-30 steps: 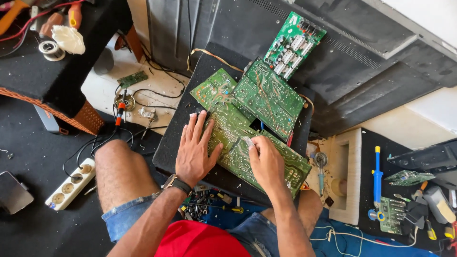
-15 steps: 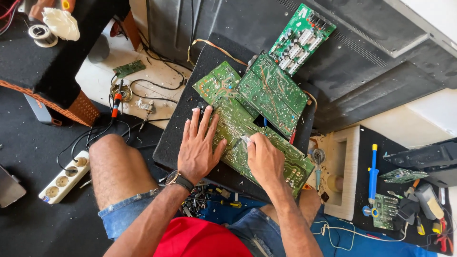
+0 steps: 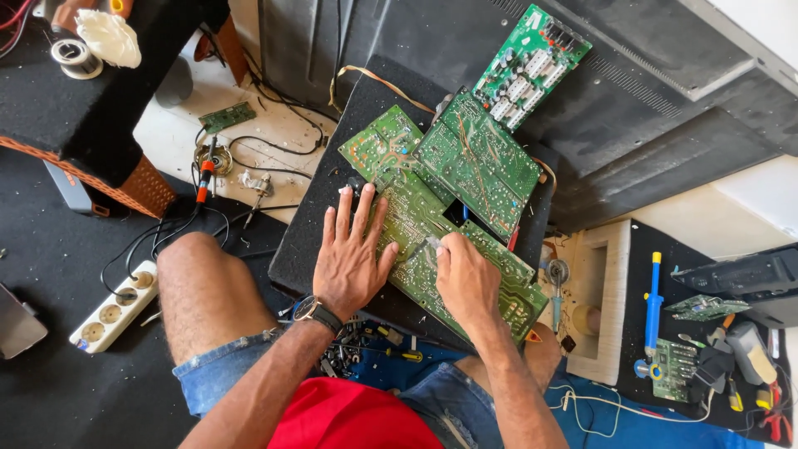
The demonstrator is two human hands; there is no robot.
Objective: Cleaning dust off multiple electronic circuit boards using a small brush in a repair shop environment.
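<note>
A long green circuit board (image 3: 499, 283) lies solder side up on a black pad (image 3: 303, 241) across my lap. My left hand (image 3: 353, 254) rests flat with fingers spread, on the pad and the board's left edge, and it wears a wristwatch. My right hand (image 3: 467, 281) presses on the board with fingers curled around a small pale piece (image 3: 432, 243) at its fingertips. Another green board (image 3: 478, 162) lies overlapping above it. A third (image 3: 378, 148) sits to its left. A fourth, with white connectors (image 3: 532, 62), is further up.
A dark flat-screen back panel (image 3: 665, 133) lies beyond the boards. A white power strip (image 3: 112, 309) and a soldering iron (image 3: 204, 179) with cables are on the left. A blue desoldering pump (image 3: 652, 303), small boards and hand tools (image 3: 748, 357) are at the right. Screwdrivers (image 3: 399, 355) lie below the pad.
The view has drifted slightly, so the scene sits a little higher and further left. Both hands stay on the board; the right hand's fingertips shifted only slightly.
</note>
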